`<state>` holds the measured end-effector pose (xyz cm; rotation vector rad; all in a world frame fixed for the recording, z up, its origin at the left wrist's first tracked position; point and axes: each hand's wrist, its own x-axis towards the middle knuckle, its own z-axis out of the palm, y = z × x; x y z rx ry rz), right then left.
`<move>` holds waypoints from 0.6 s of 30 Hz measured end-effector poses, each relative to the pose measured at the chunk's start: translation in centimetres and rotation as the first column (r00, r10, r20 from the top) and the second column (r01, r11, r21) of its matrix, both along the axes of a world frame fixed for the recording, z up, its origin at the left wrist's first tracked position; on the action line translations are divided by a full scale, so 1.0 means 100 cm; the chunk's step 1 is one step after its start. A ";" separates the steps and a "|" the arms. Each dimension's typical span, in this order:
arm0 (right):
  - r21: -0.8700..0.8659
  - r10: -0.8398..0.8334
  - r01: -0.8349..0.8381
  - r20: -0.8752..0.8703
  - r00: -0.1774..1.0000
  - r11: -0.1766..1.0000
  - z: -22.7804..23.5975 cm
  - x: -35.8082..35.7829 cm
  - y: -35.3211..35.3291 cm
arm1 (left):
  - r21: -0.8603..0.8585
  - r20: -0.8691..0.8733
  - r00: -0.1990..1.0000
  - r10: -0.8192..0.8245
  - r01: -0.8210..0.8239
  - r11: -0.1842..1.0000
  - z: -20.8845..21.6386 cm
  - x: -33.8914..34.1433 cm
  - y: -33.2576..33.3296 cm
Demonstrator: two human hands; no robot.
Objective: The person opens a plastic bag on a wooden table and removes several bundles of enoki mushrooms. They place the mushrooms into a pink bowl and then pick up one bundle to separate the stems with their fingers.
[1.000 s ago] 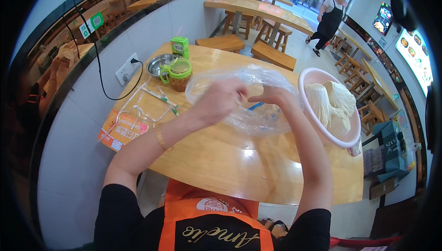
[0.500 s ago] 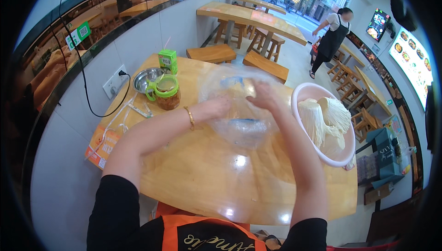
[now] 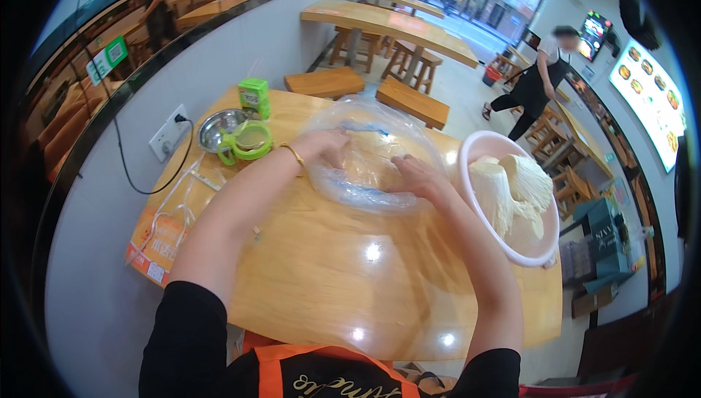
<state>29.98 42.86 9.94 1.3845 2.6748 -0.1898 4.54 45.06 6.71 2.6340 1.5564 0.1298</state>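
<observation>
A clear plastic bag [image 3: 365, 197] with blue markings lies spread on the wooden table [image 3: 328, 274]. Pale yellowish contents [image 3: 369, 151] show in its middle; their kind is hard to make out through the film. My left hand [image 3: 332, 147], with a gold bracelet at the wrist, grips the left side of the bag, its fingers curled and partly hidden. On the other side my right hand [image 3: 418, 177] has its fingers bent onto the bag close to the contents. To the right stands a pink-white basin [image 3: 467, 179] holding bundles of enoki mushrooms [image 3: 491, 193].
At the left stand a metal bowl [image 3: 212, 131], a green-lidded jar [image 3: 247, 141] and a green drink carton [image 3: 254, 97]. White string [image 3: 171, 212] lies by an orange printed sheet [image 3: 157, 245]. Wooden stools [image 3: 412, 102] border the far edge. A person in a dark apron [image 3: 540, 80] walks beyond.
My hands have come down onto the bag, the right one nearer to me. The bag's film has settled into a wider ring. The person in the background has moved right.
</observation>
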 end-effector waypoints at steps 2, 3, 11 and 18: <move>0.121 0.126 -0.095 -0.288 0.949 0.988 0.013 0.001 -0.018 | -0.171 -0.242 0.970 -0.038 -0.004 0.985 0.008 0.004 0.019; 0.186 0.177 -0.110 -0.397 0.901 0.976 0.023 0.004 -0.027 | -0.266 -0.382 0.922 -0.056 -0.052 0.963 0.015 0.007 0.027; 0.375 -0.232 0.385 -0.391 0.890 0.843 0.104 0.124 -0.056 | -0.367 0.463 0.879 0.116 0.070 0.928 0.080 0.021 -0.023; 0.284 -0.402 0.479 -0.290 0.868 0.830 0.066 0.146 -0.056 | -0.194 0.925 0.361 0.123 0.167 0.967 0.086 0.061 -0.143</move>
